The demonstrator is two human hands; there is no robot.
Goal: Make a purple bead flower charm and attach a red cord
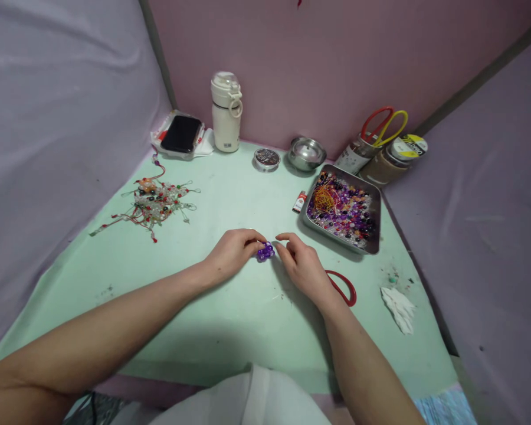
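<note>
My left hand [235, 249] pinches a small cluster of purple beads [265, 252] between thumb and fingers, just above the pale green tabletop. My right hand [298, 260] is close by on the right side of the beads. Its index finger and thumb point toward the cluster with a gap between their tips, and its other fingers are curled. No thread shows between the two hands. Partly hidden behind my right wrist is a red scissors handle [348, 289]; the blades are out of sight.
A metal tray [371, 252] of mixed beads stands at right, a small red-and-white box [300, 202] beside it. Finished-looking beaded strings [159, 200] lie left. Along the back are a phone [182, 133], bottle [226, 121], spool [266, 158], steel bowl [307, 154] and jars [389, 162]. Tissue [398, 310] lies right.
</note>
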